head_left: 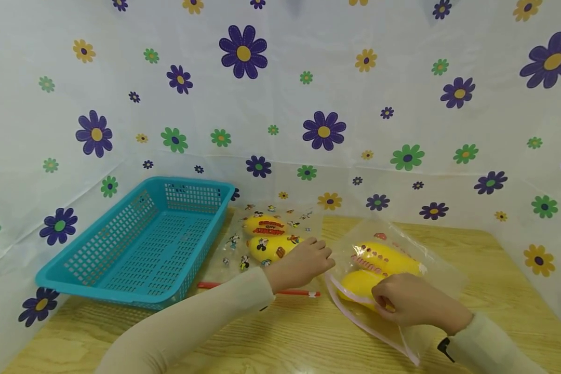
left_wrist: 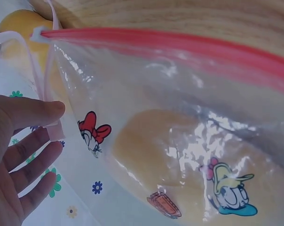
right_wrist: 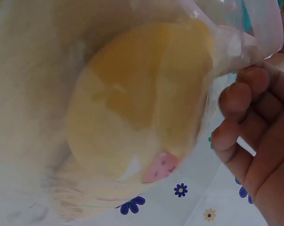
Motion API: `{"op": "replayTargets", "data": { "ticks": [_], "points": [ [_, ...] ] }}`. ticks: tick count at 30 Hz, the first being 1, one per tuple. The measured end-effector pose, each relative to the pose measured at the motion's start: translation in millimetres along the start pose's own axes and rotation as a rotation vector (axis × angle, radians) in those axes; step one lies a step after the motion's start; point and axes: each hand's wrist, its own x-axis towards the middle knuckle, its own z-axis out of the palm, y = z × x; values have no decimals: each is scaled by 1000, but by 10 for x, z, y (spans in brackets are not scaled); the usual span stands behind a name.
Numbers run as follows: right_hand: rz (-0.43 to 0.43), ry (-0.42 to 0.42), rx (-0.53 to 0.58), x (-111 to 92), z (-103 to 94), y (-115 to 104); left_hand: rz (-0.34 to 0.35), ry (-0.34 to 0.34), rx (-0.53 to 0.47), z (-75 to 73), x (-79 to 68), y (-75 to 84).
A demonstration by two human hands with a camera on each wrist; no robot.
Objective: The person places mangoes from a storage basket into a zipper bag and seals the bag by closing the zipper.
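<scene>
A clear zip bag (head_left: 441,270) with pink zip edges (head_left: 369,331) lies at the right, with two yellow mango-like fruits (head_left: 390,258) inside. My left hand (head_left: 301,264) pinches the end of its pink edge between thumb and forefinger, as the left wrist view shows. On the near side of the mouth, my right hand (head_left: 416,301) grips the other edge with curled fingers (right_wrist: 236,99). The two edges stand apart at the mouth. Under my left forearm lies a second clear bag (left_wrist: 132,70), printed with cartoon figures, its red zip (head_left: 210,285) slid across. It holds yellow fruits (head_left: 264,246) too.
A turquoise perforated basket (head_left: 121,297) stands at the left of the wooden table (head_left: 290,337). Behind and around the table hangs a white cloth (head_left: 280,98) with printed flowers.
</scene>
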Motion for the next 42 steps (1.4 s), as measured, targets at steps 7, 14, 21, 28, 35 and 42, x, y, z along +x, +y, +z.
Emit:
{"op": "replayTargets", "data": {
  "ticks": [7,14,21,28,35,42],
  "points": [
    [89,-52,-48,-11,35,-1,7,12,-15,-4,-46,33],
    [168,-68,-133,-68,56,-10,11,22,-77,-75,-96,128],
    [174,-107,-139,-137,103,18,10,56,-164,-161,-150,238],
    [157,-104,-127,-159,138,34,-21,22,-178,-212,-180,296],
    [153,-97,-113,-198,240,67,-28,42,-226,-136,-214,337],
    [150,-110,-76,-234,258,83,-108,111,-387,-112,-241,311]
  ]
}}
